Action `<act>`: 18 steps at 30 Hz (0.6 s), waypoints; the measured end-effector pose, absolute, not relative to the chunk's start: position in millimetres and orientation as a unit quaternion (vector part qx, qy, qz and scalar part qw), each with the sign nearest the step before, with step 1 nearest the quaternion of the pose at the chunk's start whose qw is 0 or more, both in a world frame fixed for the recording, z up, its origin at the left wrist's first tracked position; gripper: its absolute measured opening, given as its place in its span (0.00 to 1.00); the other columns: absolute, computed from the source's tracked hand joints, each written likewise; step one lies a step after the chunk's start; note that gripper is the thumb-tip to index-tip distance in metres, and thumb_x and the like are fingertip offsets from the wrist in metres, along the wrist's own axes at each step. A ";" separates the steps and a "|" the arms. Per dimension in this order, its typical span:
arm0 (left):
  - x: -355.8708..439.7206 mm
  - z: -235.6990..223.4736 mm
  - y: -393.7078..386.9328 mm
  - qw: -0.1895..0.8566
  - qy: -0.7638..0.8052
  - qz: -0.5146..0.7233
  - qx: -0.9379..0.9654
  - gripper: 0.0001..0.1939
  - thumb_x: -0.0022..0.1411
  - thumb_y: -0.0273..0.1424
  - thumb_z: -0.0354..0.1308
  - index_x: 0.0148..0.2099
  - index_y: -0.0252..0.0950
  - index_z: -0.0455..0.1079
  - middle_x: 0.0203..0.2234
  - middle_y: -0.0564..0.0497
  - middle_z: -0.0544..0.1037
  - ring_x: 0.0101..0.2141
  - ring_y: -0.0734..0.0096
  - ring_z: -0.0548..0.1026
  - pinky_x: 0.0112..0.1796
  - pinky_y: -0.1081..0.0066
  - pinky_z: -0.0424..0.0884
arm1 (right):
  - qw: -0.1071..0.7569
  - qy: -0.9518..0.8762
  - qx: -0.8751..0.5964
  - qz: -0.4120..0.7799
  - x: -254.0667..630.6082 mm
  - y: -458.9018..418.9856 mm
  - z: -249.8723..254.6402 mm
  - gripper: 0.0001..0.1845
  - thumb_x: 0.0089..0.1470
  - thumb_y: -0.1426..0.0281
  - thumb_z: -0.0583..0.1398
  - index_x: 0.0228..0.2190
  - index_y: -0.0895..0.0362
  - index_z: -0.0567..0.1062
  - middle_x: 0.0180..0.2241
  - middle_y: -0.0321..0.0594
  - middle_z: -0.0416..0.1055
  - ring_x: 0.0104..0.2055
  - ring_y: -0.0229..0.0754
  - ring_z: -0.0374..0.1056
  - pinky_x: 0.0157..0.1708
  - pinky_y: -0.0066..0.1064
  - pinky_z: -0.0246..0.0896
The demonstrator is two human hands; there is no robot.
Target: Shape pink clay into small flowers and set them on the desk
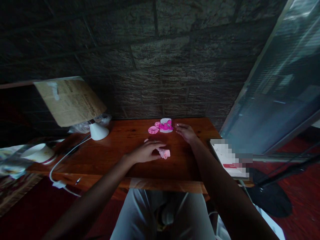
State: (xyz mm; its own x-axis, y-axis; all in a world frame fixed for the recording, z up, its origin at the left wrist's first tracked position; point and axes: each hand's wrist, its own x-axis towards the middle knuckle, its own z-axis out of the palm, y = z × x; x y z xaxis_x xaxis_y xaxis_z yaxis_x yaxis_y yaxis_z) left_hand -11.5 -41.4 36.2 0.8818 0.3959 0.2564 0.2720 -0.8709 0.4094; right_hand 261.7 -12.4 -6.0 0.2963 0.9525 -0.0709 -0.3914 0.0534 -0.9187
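Note:
My left hand (148, 150) is low over the wooden table (115, 160), its fingers closed around a light pink piece (164, 153) that looks soft and crumpled. Part of that piece is hidden under the fingers. Farther back, my right hand (187, 132) has its fingers bent together, with a small pale spot at the tips; what they hold, if anything, is too small to make out. Just left of it lies a bright magenta shape (166, 125) on a white backing (166, 120). Beside that are a pink oval piece (153, 130) and a smaller pink piece (157, 124).
A white lamp (99, 131) with a brown paper shade (71, 100) stands at the left, its white cord (58, 156) hanging over the front edge. Farther left is a white cup (40, 154). A white box (226, 156) lies at the right end. Behind rises a dark brick wall (160, 66).

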 end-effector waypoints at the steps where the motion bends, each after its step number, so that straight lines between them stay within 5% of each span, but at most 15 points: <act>1: -14.4 36.3 -36.2 0.200 0.177 0.187 0.945 0.24 0.62 0.34 0.66 0.60 0.38 0.72 0.55 0.41 0.79 0.54 0.56 0.78 0.57 0.56 0.71 | 0.660 -0.303 -0.463 0.508 261.6 -12.6 -6.2 0.12 0.38 0.73 0.76 0.24 0.54 0.80 0.28 0.35 0.80 0.33 0.37 0.75 0.39 0.31 0.73; 5: -28.4 35.5 6.5 0.254 0.272 0.325 0.869 0.20 0.63 0.39 0.65 0.55 0.38 0.75 0.51 0.42 0.81 0.52 0.57 0.79 0.55 0.57 0.73 | 0.658 -0.308 -0.464 0.507 260.8 -15.5 -4.9 0.12 0.37 0.71 0.77 0.23 0.55 0.80 0.25 0.35 0.78 0.30 0.36 0.73 0.37 0.30 0.73; 11: -27.7 8.6 72.5 0.378 0.417 0.301 0.770 0.51 0.44 0.32 0.76 0.69 0.35 0.61 0.54 0.35 0.78 0.50 0.51 0.79 0.51 0.50 0.75 | 0.657 -0.312 -0.465 0.505 261.1 -18.4 -3.3 0.14 0.34 0.70 0.78 0.24 0.55 0.81 0.29 0.38 0.81 0.32 0.38 0.75 0.40 0.32 0.74; 18: -14.7 -5.9 82.9 0.411 0.354 0.319 0.777 0.40 0.46 0.36 0.74 0.60 0.29 0.70 0.57 0.32 0.76 0.56 0.47 0.77 0.59 0.45 0.69 | 0.652 -0.318 -0.471 0.503 262.9 -17.3 -5.4 0.14 0.34 0.70 0.78 0.25 0.54 0.82 0.32 0.39 0.82 0.35 0.39 0.76 0.40 0.30 0.74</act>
State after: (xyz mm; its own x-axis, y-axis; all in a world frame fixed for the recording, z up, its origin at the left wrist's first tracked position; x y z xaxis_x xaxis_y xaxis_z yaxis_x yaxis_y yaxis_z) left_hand -14.7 82.9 -5.9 0.5457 0.8127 0.2044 0.2887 -0.4113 0.8646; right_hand 262.9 -17.3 -5.4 0.2925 0.9544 -0.0597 -0.3560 0.0508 -0.9331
